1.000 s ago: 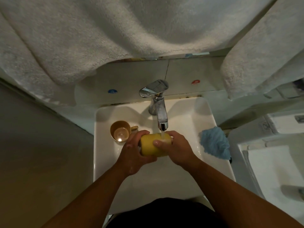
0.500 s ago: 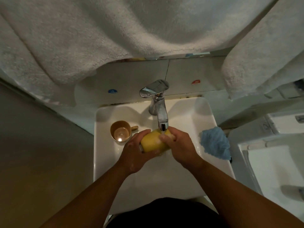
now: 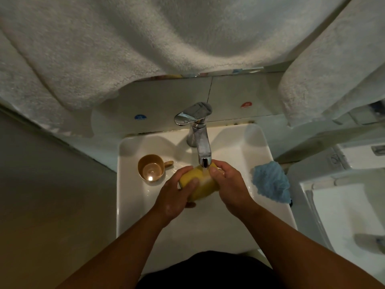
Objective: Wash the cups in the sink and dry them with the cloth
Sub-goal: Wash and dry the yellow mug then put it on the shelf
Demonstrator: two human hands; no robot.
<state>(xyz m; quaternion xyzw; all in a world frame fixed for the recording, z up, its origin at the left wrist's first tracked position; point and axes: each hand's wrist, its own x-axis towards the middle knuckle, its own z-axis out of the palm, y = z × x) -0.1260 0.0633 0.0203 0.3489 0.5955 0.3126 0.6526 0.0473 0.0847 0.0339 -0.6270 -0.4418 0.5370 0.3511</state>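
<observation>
Under the faucet (image 3: pixel 201 140), over the middle of the sink (image 3: pixel 133 205), a yellow cup (image 3: pixel 203 185) lies on its side in both hands while a thin stream of water lands on its upper wall. The left hand (image 3: pixel 174 198) wraps its fingers around the cup's near end; the right hand (image 3: pixel 228 184) grips the far end, thumb pressing on top just beside the stream. To rinse well, I judge the cup wants turning between the hands so water reaches every side, then tipping mouth-up to flush the inside, which is hidden now. Wet plastic is likely slippery, so one hand should hold firm as the other rubs. A brown cup (image 3: pixel 151 167) stands upright at the sink's left, unwashed by the look of it. A blue cloth (image 3: pixel 270 181) waits on the sink's right rim for drying.
</observation>
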